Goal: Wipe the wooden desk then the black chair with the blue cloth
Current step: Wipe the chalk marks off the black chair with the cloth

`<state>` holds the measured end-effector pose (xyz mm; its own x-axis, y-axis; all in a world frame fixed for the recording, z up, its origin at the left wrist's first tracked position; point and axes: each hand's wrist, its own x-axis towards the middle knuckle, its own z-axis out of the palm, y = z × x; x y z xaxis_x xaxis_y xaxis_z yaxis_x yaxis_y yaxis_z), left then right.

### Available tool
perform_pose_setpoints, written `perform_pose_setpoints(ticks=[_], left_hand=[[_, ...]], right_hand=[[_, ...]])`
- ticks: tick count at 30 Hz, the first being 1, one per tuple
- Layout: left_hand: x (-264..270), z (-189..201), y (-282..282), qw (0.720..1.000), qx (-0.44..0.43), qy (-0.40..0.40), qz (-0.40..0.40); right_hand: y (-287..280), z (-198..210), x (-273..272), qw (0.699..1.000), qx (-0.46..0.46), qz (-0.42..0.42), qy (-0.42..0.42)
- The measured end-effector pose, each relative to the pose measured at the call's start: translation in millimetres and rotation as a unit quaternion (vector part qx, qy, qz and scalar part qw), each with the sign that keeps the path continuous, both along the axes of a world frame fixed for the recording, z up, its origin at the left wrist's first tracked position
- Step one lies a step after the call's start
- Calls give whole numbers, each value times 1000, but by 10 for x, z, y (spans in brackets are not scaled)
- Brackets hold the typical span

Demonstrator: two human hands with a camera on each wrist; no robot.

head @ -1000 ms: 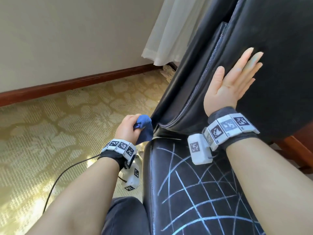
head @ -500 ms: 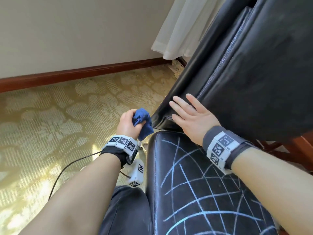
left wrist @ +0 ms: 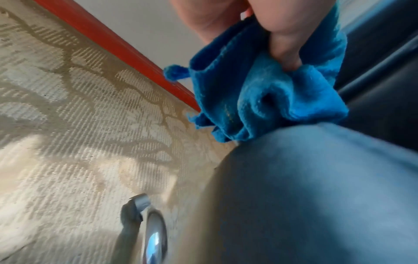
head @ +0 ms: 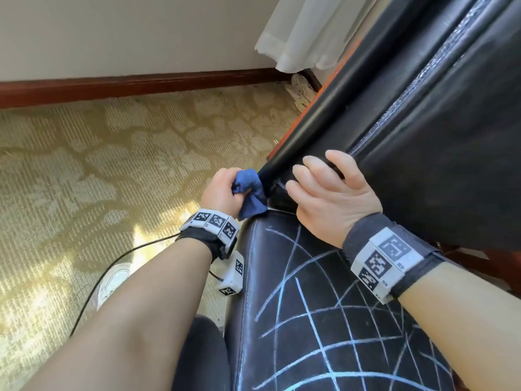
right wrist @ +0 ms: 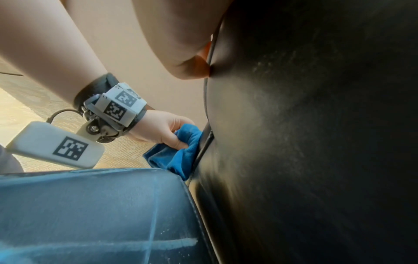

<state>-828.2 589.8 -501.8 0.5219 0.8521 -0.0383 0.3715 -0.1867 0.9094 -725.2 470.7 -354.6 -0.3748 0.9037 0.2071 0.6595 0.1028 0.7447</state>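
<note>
A patterned beige carpet (head: 112,165) with a ribbed, leaf-like weave fills the left of the head view, bordered at the upper left by a reddish-brown wooden baseboard (head: 141,83) under a plain pale wall, with a sheer white curtain (head: 304,32) hanging at the top centre. The blue cloth (head: 249,193), soft, plush and bunched into folds, sits at the centre of the frame, grasped in the clenched fingers of the left hand (head: 222,190) and pressed against the left edge of the black chair (head: 423,165), right where the backrest meets the seat. The chair's backrest is smooth, dull black leather with a stitched seam running diagonally up the right of the frame; its glossy seat (head: 324,320) at the lower centre is crossed by pale blue chalky lines. The right hand (head: 332,193) lies released just right of the cloth, fingers loosely spread and resting on the lower backrest at the crease. Both wrists carry dark straps with white blocks printed in black-and-white square markers, and a thin black cable (head: 112,266) trails from the left wrist across the carpet at the lower left.
</note>
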Motion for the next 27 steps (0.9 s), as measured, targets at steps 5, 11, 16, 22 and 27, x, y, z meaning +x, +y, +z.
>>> perform_pose_setpoints(ticks=[5,11,16,22,27], left_hand=[[61,-191,54,995,4,93,-32],[-50,-149,293,965,40,219,-139],[-238,95,274,994,11,78,-80],[-87,245,105,994,45,-48,-92],[1,99,120,995,32,-5,-89]], right_hand=[[21,-21,0,1000,3,1,-7],[-14,-13,-34,1000,1,-17,2],[-22,-10,-89,999,-1,-36,10],[-18,-29,-86,999,12,-33,33],[12,-21,-34,999,12,-41,20]])
